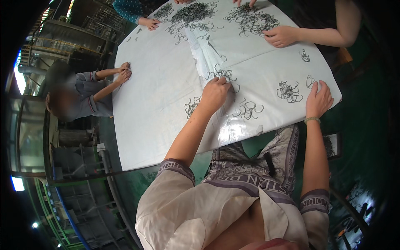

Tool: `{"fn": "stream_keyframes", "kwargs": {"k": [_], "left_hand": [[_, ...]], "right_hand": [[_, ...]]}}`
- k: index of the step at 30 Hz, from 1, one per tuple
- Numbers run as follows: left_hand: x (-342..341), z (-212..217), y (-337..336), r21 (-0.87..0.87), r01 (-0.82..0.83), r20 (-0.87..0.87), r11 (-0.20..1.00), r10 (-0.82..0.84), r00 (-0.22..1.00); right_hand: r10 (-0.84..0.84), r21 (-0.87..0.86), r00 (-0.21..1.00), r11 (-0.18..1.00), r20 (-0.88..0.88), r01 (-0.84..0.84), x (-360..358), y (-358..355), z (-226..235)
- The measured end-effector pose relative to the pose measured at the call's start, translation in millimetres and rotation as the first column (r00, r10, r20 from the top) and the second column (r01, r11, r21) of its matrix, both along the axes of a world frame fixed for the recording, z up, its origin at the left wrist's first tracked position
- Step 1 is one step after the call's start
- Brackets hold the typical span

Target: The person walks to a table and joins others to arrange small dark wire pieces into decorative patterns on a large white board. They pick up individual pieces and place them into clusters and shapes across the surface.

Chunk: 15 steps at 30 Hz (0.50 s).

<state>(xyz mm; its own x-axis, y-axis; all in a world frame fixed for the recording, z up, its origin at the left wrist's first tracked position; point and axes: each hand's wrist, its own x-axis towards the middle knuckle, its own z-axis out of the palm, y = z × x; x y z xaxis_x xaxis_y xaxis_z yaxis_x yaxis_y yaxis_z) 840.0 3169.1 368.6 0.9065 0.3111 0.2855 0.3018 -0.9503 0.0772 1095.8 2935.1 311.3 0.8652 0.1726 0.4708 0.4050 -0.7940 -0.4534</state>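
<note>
Bent dark wire hooks lie in loose piles on a white-covered table. My left hand (215,95) reaches over the middle of the near side. Its fingers are closed at the edge of a small hook pile (217,73), and the hand hides whatever is between the fingertips. My right hand (320,101) rests near the table's right edge, fingers apart, beside one or two separate hooks (310,81). Between my hands are a hook cluster (248,110) and a denser hook heap (289,91). Another hook cluster (192,107) lies partly behind my left forearm.
The white table (154,125) has a curved edge and a wrinkled clear strip (204,46) across its cover. Larger hook heaps (193,13) sit at the far side. Co-workers' hands (281,36) are at the far edge; another person's hands (124,73) rest at the left edge.
</note>
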Motion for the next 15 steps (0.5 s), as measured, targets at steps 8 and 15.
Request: {"fn": "stream_keyframes", "kwargs": {"k": [8,15], "left_hand": [[-2,4,-2,0.049,-0.073,-0.177,0.996,0.080,0.981],[-1,16,-14,-0.380,-0.116,-0.016,0.918,0.119,0.993]], "right_hand": [[-0.003,0.005,0.999,1.000,0.034,0.003,1,-2,-1],[-0.001,0.009,1.000,1.000,0.016,0.001,1,-3,-2]]}}
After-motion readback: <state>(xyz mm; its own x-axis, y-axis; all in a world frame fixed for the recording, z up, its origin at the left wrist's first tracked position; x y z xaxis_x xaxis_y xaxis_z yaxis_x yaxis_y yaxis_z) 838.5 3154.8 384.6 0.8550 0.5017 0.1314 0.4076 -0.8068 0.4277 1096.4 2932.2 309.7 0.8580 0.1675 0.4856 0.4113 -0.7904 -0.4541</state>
